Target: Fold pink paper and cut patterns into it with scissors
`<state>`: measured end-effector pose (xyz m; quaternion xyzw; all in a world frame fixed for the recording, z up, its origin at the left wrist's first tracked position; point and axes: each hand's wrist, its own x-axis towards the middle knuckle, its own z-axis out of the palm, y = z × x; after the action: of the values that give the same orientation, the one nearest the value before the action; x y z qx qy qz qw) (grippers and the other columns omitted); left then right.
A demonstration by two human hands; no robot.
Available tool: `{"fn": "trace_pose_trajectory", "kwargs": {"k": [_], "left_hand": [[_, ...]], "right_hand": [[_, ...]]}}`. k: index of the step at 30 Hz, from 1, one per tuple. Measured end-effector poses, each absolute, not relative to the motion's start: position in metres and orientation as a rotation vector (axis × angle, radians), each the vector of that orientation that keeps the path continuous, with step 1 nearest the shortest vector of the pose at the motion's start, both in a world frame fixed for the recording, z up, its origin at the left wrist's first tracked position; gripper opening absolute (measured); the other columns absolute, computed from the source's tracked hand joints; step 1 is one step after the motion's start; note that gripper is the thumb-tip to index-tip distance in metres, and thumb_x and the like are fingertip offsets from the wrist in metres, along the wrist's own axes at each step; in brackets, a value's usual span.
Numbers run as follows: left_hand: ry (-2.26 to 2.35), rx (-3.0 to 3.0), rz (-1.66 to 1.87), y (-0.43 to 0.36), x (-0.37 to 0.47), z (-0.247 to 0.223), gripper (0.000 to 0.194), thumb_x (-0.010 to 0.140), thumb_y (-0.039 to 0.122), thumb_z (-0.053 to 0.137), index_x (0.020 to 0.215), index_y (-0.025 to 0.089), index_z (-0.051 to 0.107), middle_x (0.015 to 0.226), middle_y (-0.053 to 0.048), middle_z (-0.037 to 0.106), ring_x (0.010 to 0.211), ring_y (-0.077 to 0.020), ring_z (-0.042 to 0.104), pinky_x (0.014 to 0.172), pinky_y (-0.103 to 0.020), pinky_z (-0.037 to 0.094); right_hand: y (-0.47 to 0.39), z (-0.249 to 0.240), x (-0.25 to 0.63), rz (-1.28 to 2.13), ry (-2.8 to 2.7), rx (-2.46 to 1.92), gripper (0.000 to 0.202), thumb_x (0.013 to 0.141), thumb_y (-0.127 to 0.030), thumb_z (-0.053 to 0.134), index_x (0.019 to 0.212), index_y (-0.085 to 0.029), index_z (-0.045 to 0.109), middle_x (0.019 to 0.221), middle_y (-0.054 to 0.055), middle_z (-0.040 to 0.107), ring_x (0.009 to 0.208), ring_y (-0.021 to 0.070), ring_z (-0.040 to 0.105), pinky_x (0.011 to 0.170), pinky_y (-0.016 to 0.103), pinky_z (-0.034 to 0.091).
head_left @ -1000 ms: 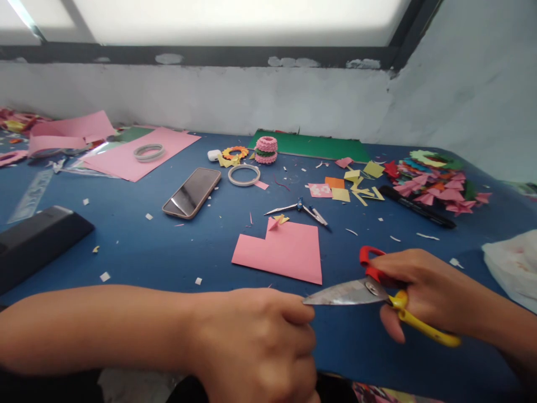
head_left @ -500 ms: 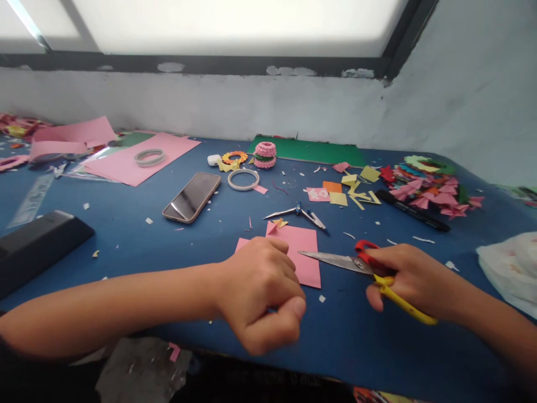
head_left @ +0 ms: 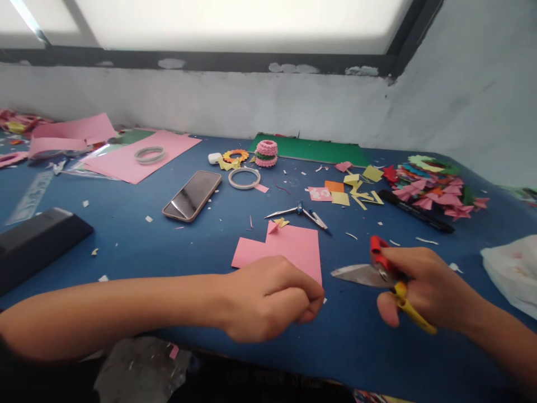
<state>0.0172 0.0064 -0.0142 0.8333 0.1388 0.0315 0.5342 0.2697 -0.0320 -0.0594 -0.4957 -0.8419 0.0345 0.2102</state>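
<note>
My left hand point(head_left: 272, 302) lies over the near edge of a pink paper sheet point(head_left: 297, 243), its fingers curled and pressed together by the sheet's lower right corner. Whatever the fingertips pinch, if anything, is hidden beneath them. A smaller pink piece point(head_left: 247, 252) sticks out at the left of the sheet. My right hand point(head_left: 428, 285) is closed round scissors with one red and one yellow handle point(head_left: 415, 318). Their metal blades point(head_left: 358, 274) point left, together, just right of the sheet and apart from it. Beyond the sheet lies a drawing compass point(head_left: 299, 209).
A phone point(head_left: 193, 196), a tape roll point(head_left: 244, 178) and a black box-like object point(head_left: 42, 240) stand to the left. A black marker point(head_left: 415, 211), yellow paper scraps point(head_left: 340, 198) and folded paper pieces point(head_left: 436, 184) lie right. White plastic point(head_left: 514, 274) sits at the right edge.
My left hand has turned over, knuckles up, and its fingers reach further right to the sheet's corner. The scissors have moved right and slightly nearer, away from above the sheet.
</note>
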Motion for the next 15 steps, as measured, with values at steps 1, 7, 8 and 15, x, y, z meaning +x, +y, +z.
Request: {"fn": "trace_pose_trajectory", "kwargs": {"k": [1, 7, 8, 15], "left_hand": [[0.338, 1.950, 0.059, 0.0061, 0.0177, -0.0129, 0.018, 0.074, 0.010, 0.029, 0.059, 0.018, 0.035, 0.055, 0.003, 0.035, 0.054, -0.0103, 0.035, 0.054, -0.024, 0.033], [0.351, 1.696, -0.097, 0.0014, 0.0219, -0.0091, 0.021, 0.069, 0.005, 0.031, 0.053, 0.017, 0.036, 0.049, 0.003, 0.035, 0.048, -0.0093, 0.033, 0.048, -0.024, 0.031], [0.345, 1.665, -0.102, 0.0005, 0.0223, -0.0087, 0.021, 0.068, 0.004, 0.031, 0.051, 0.018, 0.035, 0.048, 0.004, 0.033, 0.047, -0.0091, 0.031, 0.047, -0.024, 0.029], [0.164, 1.617, 0.071, -0.0013, 0.0186, -0.0088, 0.019, 0.057, 0.007, 0.032, 0.047, 0.021, 0.025, 0.049, 0.004, 0.024, 0.045, -0.0089, 0.021, 0.044, -0.028, 0.019]], "right_hand": [[-0.0322, -0.0590, 0.2705, 0.032, -2.352, -1.345, 0.053, 0.063, -0.049, 0.061, 0.057, -0.022, 0.015, 0.050, -0.007, 0.019, 0.048, 0.0084, 0.016, 0.037, 0.021, 0.020], [-0.0325, -0.0596, 0.2732, -0.094, -2.397, -1.300, 0.052, 0.066, -0.050, 0.058, 0.060, -0.023, 0.014, 0.050, -0.007, 0.022, 0.048, 0.0087, 0.017, 0.038, 0.022, 0.022], [-0.0326, -0.0599, 0.2729, -0.087, -2.401, -1.310, 0.052, 0.066, -0.050, 0.058, 0.060, -0.023, 0.014, 0.049, -0.007, 0.022, 0.048, 0.0088, 0.017, 0.038, 0.022, 0.022], [-0.0324, -0.0618, 0.2716, -0.027, -2.399, -1.326, 0.049, 0.060, -0.043, 0.062, 0.057, -0.023, 0.018, 0.048, -0.007, 0.024, 0.046, 0.0086, 0.018, 0.038, 0.021, 0.022]]}}
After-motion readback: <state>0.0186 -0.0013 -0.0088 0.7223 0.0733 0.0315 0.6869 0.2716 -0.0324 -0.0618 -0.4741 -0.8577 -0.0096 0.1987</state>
